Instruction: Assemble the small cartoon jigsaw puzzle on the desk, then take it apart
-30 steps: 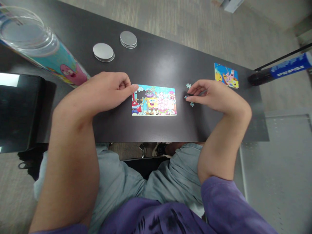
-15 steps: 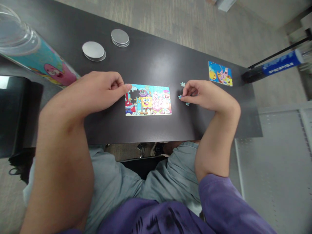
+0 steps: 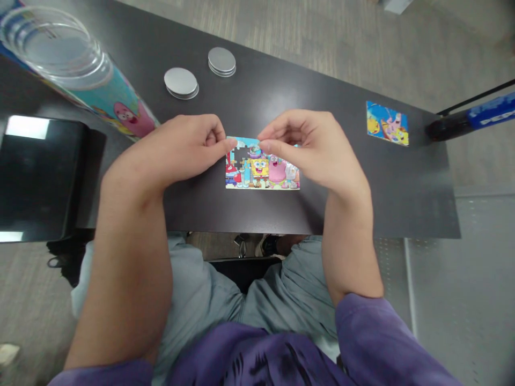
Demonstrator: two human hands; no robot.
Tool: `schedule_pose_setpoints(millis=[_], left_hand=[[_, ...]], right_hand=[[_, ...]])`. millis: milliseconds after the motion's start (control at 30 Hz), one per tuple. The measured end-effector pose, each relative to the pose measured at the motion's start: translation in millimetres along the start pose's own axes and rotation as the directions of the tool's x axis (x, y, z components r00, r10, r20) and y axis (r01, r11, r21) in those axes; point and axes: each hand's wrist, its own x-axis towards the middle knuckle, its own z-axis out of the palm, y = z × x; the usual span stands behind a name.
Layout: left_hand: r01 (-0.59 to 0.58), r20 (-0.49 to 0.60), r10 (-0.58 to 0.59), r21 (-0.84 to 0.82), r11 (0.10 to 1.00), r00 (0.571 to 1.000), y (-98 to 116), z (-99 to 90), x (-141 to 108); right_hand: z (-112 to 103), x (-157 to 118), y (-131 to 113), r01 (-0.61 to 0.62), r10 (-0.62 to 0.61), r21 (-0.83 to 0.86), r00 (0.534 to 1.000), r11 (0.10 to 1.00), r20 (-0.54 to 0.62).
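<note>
A nearly filled cartoon jigsaw puzzle [image 3: 259, 170] lies flat on the dark table [image 3: 225, 212], with a gap of bare table showing near its upper left. At that puzzle's top left corner, my left hand [image 3: 191, 143] is closed, thumb tip resting on the edge and fingers curled. My right hand [image 3: 311, 140] hovers over the puzzle's upper right half, thumb and forefinger pinched together on a small puzzle piece, mostly hidden by the fingertips. The hand and wrist cover part of the puzzle's right side and the spot where loose pieces lay.
Two stacks of silver discs [image 3: 181, 81] [image 3: 222, 60] stand toward the back left. A tall clear-topped cartoon canister [image 3: 116, 99] is left, beside a glossy black box [image 3: 38, 182]. A small picture card [image 3: 387, 123] and a blue-labelled cola bottle [image 3: 480, 115] are right.
My right hand has moved left from the loose pieces to above the puzzle, carrying a piece. My left hand stays at the puzzle's corner. The whole view has shifted slightly.
</note>
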Motion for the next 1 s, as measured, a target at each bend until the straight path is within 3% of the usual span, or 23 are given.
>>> schedule_pose_setpoints(millis=[200,400,600,800,1000], left_hand=[[-0.085,-0.013,0.085,0.021,0.996,0.996,-13,3.3,5],[-0.08,0.002,0.08,0.078,0.994,0.997,-6,5.6,0],[-0.025,0.008,0.024,0.149,0.988,1.0,3,7.9,-4],[-0.019,-0.007,0.02,0.148,0.989,1.0,6,9.0,-7],[0.008,0.015,-0.011,0.174,0.985,1.0,10,7.5,-5]], right_hand=[[18,21,12,-0.083,0.088,-0.118,0.996,0.989,0.034],[24,25,15,-0.089,0.092,-0.265,0.996,0.96,0.002],[25,25,19,-0.03,0.023,-0.281,0.999,0.959,-0.03],[22,25,16,-0.098,0.105,-0.285,0.995,0.954,0.006],[25,24,15,-0.074,0.084,-0.284,0.996,0.956,0.027]])
